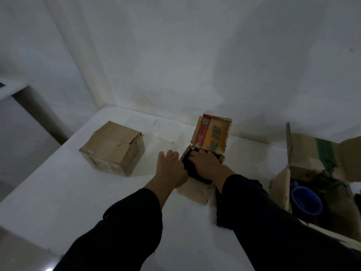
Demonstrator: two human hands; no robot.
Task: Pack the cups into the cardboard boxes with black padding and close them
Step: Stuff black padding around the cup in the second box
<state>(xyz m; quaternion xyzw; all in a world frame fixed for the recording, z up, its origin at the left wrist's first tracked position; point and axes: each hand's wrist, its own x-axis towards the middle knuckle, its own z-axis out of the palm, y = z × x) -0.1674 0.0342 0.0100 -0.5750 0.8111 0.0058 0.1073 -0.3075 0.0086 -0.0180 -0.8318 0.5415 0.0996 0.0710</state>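
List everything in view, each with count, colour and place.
taped cardboard box: one, brown, closed, on the table's left
small open box: one, brown with a red-and-orange printed flap, table centre
black padding: black, inside the small open box
large open box: one, brown with green print, far right
cup: one, blue, inside the large open box
table: one, white
wall: white, behind
left hand: grips the small open box's left wall
right hand: presses on the black padding
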